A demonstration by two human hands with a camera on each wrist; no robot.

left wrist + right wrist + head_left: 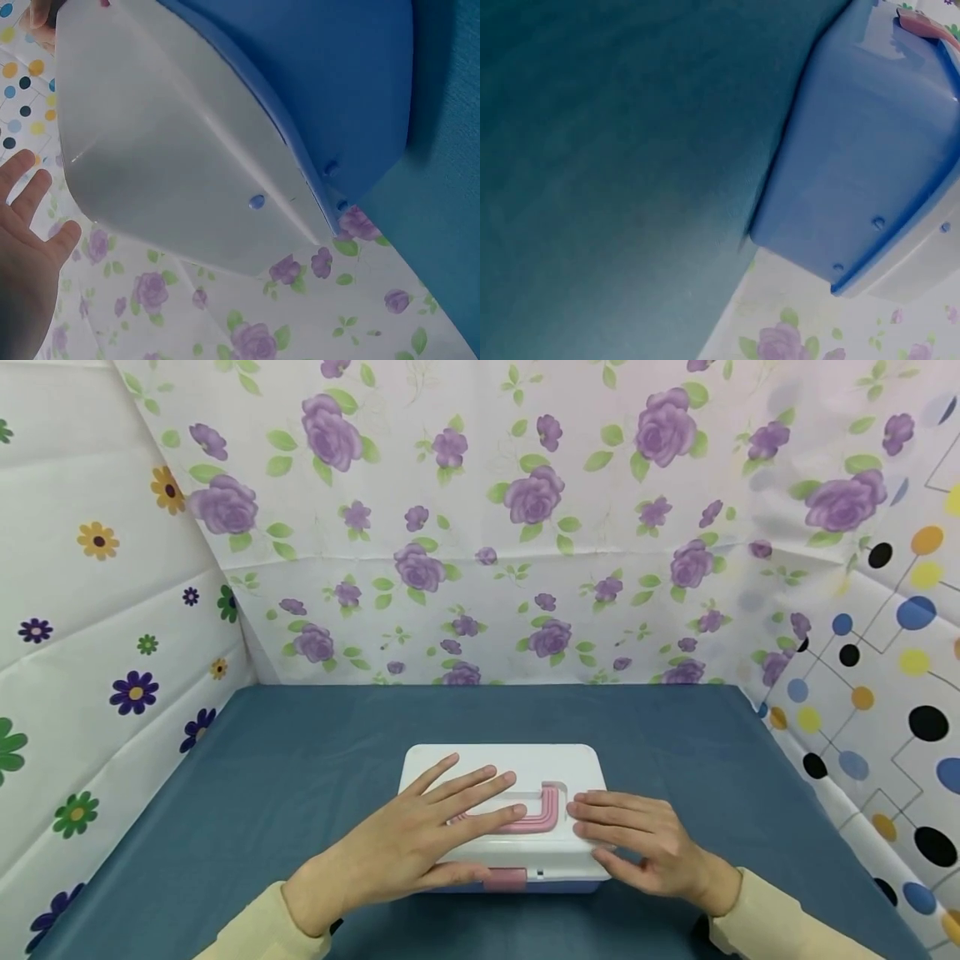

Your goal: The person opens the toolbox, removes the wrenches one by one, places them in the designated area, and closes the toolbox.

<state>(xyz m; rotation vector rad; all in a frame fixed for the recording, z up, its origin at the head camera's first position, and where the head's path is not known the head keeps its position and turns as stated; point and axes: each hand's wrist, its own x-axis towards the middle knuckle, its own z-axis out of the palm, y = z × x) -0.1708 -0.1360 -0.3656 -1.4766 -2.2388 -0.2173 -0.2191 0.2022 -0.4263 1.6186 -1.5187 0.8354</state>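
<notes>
Box, white lid over blue base, sits closed on the blue tablecloth, near the front edge, approx. centred btw. the side walls. Pink handle lies flat in a recess on the lid; pink latch at the front, facing the person. Left hand rests flat on the lid, fingers spread & straight, fingertips over the handle's left part, thumb down by the front edge next to the latch. Right hand lies flat on the lid's right end, fingers straight & close together, pointing left, tips just beside the handle's bend. Neither hand grips anything. Cream sleeves on both arms. Behind the box: wall w/ purple roses; left wall w/ mixed flowers; right wall w/ coloured dots.
</notes>
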